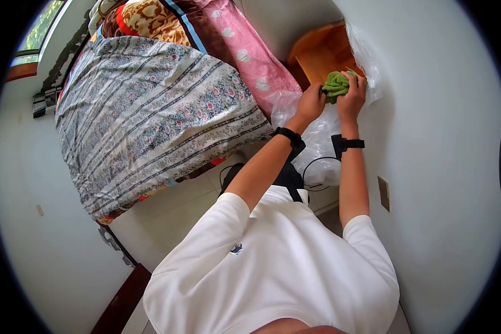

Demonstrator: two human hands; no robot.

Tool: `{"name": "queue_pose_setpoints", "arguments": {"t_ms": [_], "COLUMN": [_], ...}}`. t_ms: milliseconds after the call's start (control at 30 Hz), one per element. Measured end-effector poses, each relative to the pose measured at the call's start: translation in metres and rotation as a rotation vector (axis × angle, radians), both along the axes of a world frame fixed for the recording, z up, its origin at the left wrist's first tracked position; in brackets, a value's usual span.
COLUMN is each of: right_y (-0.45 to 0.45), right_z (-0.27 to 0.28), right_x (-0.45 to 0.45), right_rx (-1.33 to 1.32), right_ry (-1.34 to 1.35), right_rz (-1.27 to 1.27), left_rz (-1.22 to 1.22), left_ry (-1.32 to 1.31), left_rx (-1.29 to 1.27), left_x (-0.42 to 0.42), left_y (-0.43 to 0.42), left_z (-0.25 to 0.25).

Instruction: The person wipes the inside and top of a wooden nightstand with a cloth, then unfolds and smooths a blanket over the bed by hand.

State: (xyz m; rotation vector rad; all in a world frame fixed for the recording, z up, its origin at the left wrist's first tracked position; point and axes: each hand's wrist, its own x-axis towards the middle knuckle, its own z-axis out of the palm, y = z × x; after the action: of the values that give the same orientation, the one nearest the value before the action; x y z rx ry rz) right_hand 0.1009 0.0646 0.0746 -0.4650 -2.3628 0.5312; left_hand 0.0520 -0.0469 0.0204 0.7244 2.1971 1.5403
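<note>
A bunched green cloth (335, 85) is gripped between my two hands in front of a wooden chair (324, 53). My left hand (313, 101) is closed on the cloth's left side. On its right side, my right hand (353, 99) has its fingers curled around the folds. Clear plastic sheeting (320, 139) hangs below my hands, and more of it lies along the chair's right side. Black straps with small devices circle both wrists.
To the left stands a bed with a flowered, striped sheet (167, 111), a pink cover (247, 47) and a patterned blanket (150, 22). A white wall (428, 139) with a socket plate (383, 193) rises close on the right. A black cable (320, 160) loops by my legs.
</note>
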Motion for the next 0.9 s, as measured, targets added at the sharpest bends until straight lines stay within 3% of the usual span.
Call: {"name": "queue_pose_setpoints", "arguments": {"t_ms": [100, 167, 267, 300, 333, 400, 467, 567, 633, 667, 733, 800, 867, 900], "right_y": [-0.011, -0.021, -0.023, -0.015, -0.01, -0.008, -0.016, -0.034, -0.058, -0.078, -0.112, -0.141, -0.163, -0.167], "right_z": [-0.006, -0.003, 0.001, 0.008, 0.016, 0.028, 0.02, 0.024, 0.028, 0.029, 0.029, 0.027, 0.023, 0.018], "right_x": [-0.003, 0.001, 0.014, 0.017, 0.018, 0.016, 0.013, 0.005, 0.005, 0.007, 0.014, 0.021, 0.02, 0.018], "right_rx": [-0.044, 0.083, 0.206, 0.124, 0.132, -0.096, -0.066, 0.026, -0.247, -0.377, -0.387, -0.446, -0.461, -0.476], "right_ry": [0.077, -0.009, -0.148, -0.188, -0.184, -0.216, -0.17, -0.105, -0.151, -0.226, -0.242, -0.288, -0.344, -0.402], "right_rz": [-0.144, -0.106, 0.058, 0.126, 0.129, 0.11, 0.045, -0.078, 0.052, 0.093, 0.156, 0.273, 0.206, 0.159], "left_rz": [0.034, -0.222, -0.194, -0.193, -0.175, -0.154, -0.254, -0.222, -0.144, -0.152, -0.021, -0.113, -0.197, -0.233], "left_ry": [-0.019, 0.075, 0.123, 0.126, 0.015, -0.091, -0.459, -0.478, -0.727, -0.723, -1.196, -1.152, -1.107, -0.997], "left_rx": [-0.049, -0.32, -0.181, -0.175, -0.121, -0.063, -0.01, 0.091, 0.045, 0.048, 0.311, 0.282, 0.263, 0.112], "left_x": [0.006, 0.009, 0.007, 0.006, 0.003, -0.002, -0.001, 0.0, -0.003, -0.005, -0.012, -0.025, -0.034, -0.039], "left_y": [-0.016, -0.034, -0.042, -0.042, -0.041, -0.039, -0.038, -0.045, -0.057, -0.072, -0.101, -0.133, -0.154, -0.161], "left_z": [-0.006, -0.001, -0.058, -0.052, -0.04, -0.011, 0.02, 0.008, 0.009, 0.013, 0.012, 0.005, 0.008, 0.016]}}
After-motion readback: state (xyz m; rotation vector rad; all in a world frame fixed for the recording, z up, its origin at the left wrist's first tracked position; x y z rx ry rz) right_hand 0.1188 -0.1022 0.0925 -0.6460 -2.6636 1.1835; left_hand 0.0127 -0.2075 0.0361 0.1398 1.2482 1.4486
